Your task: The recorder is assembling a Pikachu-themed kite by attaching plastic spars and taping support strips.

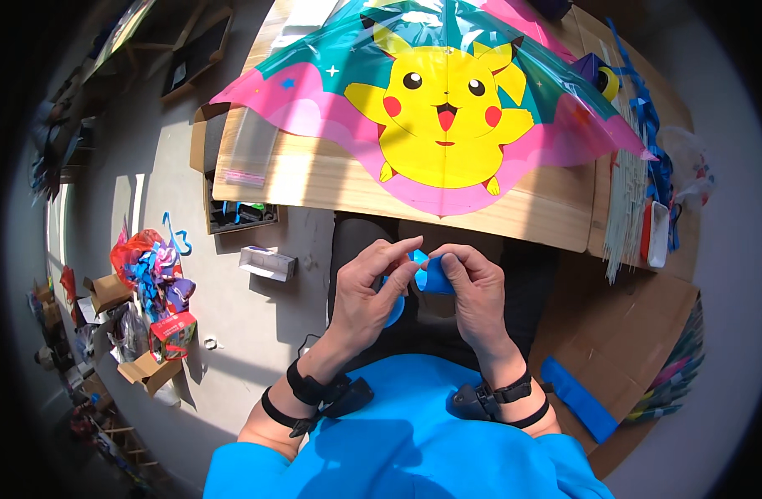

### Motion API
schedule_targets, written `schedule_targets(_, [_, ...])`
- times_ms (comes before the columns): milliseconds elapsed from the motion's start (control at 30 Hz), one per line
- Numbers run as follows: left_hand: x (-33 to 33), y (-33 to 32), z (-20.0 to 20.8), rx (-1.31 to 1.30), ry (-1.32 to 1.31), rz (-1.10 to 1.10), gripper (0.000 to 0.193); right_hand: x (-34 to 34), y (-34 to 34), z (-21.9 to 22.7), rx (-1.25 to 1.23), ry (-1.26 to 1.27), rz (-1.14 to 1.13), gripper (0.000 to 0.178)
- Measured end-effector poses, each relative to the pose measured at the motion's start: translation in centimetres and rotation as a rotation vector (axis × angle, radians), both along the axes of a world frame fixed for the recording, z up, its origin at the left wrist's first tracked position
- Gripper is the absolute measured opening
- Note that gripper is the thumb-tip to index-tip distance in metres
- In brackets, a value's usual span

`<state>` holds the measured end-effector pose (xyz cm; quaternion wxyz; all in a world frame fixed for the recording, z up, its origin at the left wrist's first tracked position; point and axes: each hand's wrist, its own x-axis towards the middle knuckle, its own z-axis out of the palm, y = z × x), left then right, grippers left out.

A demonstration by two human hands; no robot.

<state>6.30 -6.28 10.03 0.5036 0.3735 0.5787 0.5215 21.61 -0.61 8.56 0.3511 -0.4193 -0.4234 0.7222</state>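
My left hand (366,291) and my right hand (481,301) are raised close together over my lap, just off the table's near edge. A bright blue strip of thin material (435,277), perhaps ribbon or film, spans the gap between them. My right thumb and fingers pinch its right side. At its left end my left thumb and forefinger are closed, and more blue curves out below that palm. Beyond the hands, a pink and teal kite (314,116) printed with a yellow cartoon creature lies spread over the table.
The wooden table (531,212) ends just beyond my hands. Thin pale sticks (624,200) and blue ribbons (645,108) hang at its right. Cardboard (622,333) bearing a blue strip (578,399) lies lower right. On the left floor are a small white box (267,264) and colourful bundles (160,270).
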Motion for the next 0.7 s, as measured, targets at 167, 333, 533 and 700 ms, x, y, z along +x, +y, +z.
schedule_targets(167, [-1.4,-0.8,1.3,0.195,0.145,0.107,0.064,-0.1,-0.6,1.0,-0.019,0.145,0.062,0.017])
schedule_targets(333, [-3.6,-1.3,3.2,0.209,-0.48,0.183,0.077,-0.4,-1.3,1.4,0.031,0.186,0.034,0.016])
schedule_targets(533, [-1.1,-2.1,2.8,0.087,0.026,-0.143,0.063,-2.7,-3.0,1.5,0.073,0.208,-0.208,0.017])
schedule_targets(700, [-0.5,-3.6,1.7,-0.004,-0.216,-0.086,0.017,-0.2,-2.7,3.7,-0.203,0.055,0.114,0.024])
